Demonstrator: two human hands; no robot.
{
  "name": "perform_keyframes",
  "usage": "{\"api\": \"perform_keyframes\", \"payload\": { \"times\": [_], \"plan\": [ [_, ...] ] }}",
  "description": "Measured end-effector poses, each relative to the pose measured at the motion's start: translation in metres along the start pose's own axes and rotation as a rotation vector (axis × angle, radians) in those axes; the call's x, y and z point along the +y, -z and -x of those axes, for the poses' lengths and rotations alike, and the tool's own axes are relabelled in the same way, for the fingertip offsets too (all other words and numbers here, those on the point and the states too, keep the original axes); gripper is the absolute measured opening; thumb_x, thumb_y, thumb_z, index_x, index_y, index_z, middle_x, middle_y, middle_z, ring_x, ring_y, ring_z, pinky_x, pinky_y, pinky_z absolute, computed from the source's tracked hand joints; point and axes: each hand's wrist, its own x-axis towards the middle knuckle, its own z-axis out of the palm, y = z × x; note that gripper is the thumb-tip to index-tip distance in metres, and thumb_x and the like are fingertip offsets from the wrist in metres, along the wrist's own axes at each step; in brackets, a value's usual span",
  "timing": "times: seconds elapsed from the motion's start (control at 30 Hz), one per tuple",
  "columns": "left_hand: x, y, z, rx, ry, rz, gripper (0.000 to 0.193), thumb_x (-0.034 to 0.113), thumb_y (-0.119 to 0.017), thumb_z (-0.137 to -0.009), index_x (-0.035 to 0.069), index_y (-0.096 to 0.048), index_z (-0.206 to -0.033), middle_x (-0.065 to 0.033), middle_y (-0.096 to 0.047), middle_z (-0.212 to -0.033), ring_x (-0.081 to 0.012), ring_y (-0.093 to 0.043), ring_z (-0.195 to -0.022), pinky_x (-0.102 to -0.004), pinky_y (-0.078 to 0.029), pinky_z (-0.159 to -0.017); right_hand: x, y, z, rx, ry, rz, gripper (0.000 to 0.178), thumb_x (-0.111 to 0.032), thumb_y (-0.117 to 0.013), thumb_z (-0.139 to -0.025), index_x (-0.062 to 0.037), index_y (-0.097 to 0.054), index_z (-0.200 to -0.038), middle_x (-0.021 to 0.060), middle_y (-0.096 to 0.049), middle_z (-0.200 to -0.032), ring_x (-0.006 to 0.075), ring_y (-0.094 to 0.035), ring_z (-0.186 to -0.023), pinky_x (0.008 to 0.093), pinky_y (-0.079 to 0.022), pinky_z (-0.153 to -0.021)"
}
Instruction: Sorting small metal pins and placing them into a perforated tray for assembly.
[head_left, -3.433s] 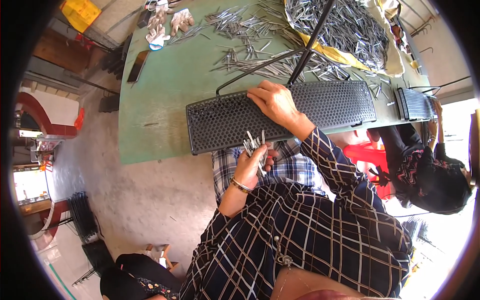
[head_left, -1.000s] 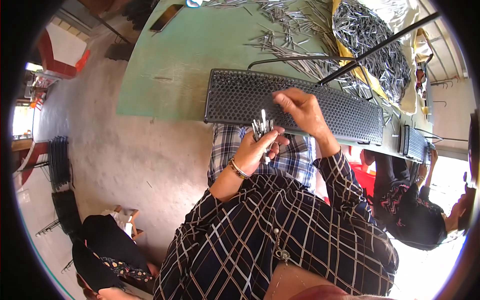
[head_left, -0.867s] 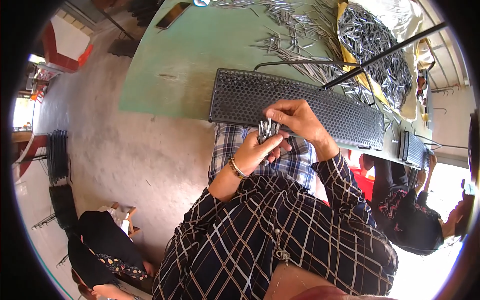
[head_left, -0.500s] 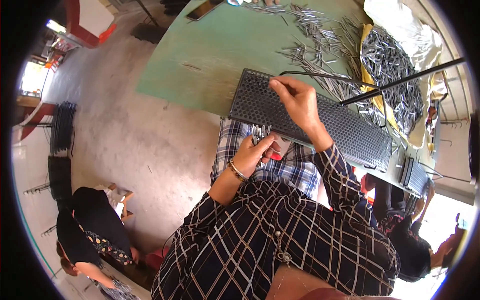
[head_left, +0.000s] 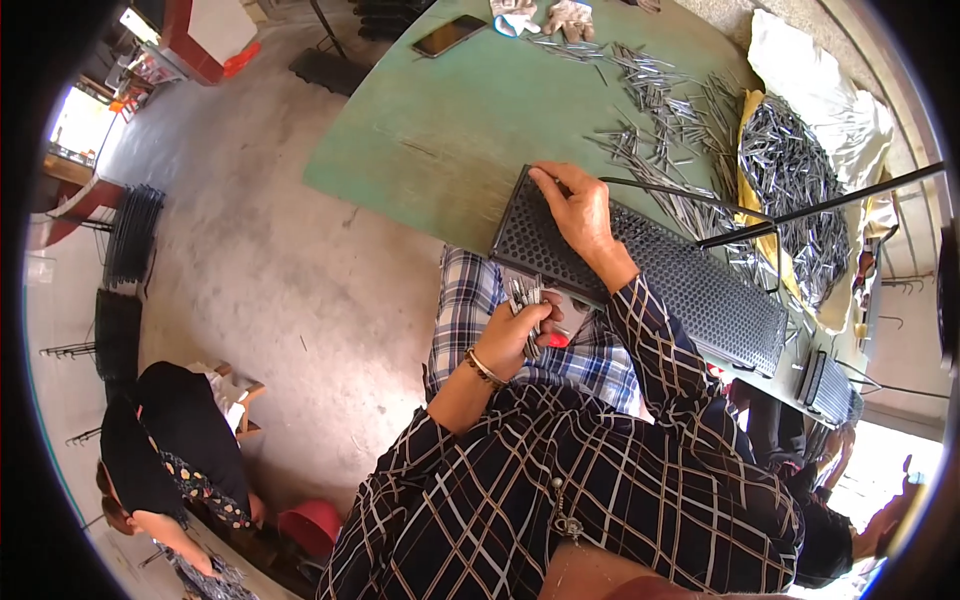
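My left hand [head_left: 510, 338] is closed round a bundle of short metal rods [head_left: 524, 291], whose ends stick up above the fingers, just off the near side of a long black perforated rack [head_left: 690, 292]. Over the left end of that rack is my right hand [head_left: 584, 218], thumb and fingers drawn together close to its far corner. Whatever the right fingers pinch, if anything, is hidden or too small to make out. The rack lies aslant along the table's near edge, full of small round holes.
On the green table [head_left: 400, 140] lie loose metal rods [head_left: 660, 100] and a phone [head_left: 450, 36]. Work gloves [head_left: 568, 18] rest at the far edge. A sack [head_left: 795, 160] of rods stands at right, near a black metal bar [head_left: 850, 205]. People sit on both sides.
My right hand has come down onto the rack's far left corner. The left hand still holds the rods. The whole view has shifted slightly, bringing the gloves into sight.
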Motion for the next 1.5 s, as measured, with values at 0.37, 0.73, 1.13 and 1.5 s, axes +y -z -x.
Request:
{"api": "perform_keyframes", "payload": {
  "times": [0.37,0.73,1.13,1.5],
  "plan": [
    [0.004,0.002,-0.009,-0.191,0.085,0.148,0.019,0.013,-0.046,-0.092,0.003,-0.054,-0.106,-0.0089,-0.06,-0.096,-0.0216,-0.061,-0.088,-0.04,-0.054,-0.08,-0.007,-0.003,-0.001,0.059,0.006,0.011,0.013,-0.014,-0.066,-0.082,-0.0024,-0.067,-0.088,0.0128,-0.064,-0.076,0.026,-0.061,-0.061,0.0318,-0.047,-0.056],
    [0.003,0.001,-0.005,-0.139,0.184,0.153,0.02,0.019,-0.049,-0.093,0.008,-0.053,-0.109,-0.0041,-0.058,-0.087,-0.0103,-0.054,-0.069,-0.0259,-0.047,-0.057,-0.005,-0.005,-0.001,0.072,0.019,0.029,0.013,-0.014,-0.066,-0.081,-0.0026,-0.067,-0.087,0.0135,-0.065,-0.078,0.0284,-0.062,-0.064,0.0332,-0.048,-0.058],
    [0.007,-0.007,0.001,-0.086,0.074,0.022,0.019,0.016,-0.051,-0.092,0.005,-0.055,-0.107,-0.0015,-0.054,-0.077,-0.0055,-0.043,-0.06,-0.0202,-0.033,-0.047,0.003,-0.019,0.007,0.03,0.065,0.004,0.014,-0.014,-0.066,-0.08,-0.0026,-0.067,-0.088,0.0129,-0.066,-0.083,0.0302,-0.062,-0.07,0.0353,-0.05,-0.063],
    [0.011,-0.004,-0.005,-0.046,-0.019,-0.073,0.022,0.018,-0.052,-0.091,-0.001,-0.059,-0.1,-0.0052,-0.06,-0.082,-0.0128,-0.057,-0.071,-0.0255,-0.046,-0.055,-0.017,0.011,0.004,-0.165,-0.016,-0.043,0.021,-0.019,-0.07,-0.08,0.0001,-0.067,-0.089,0.0094,-0.062,-0.08,0.0151,-0.057,-0.064,0.0283,-0.045,-0.058]
  ]
}}
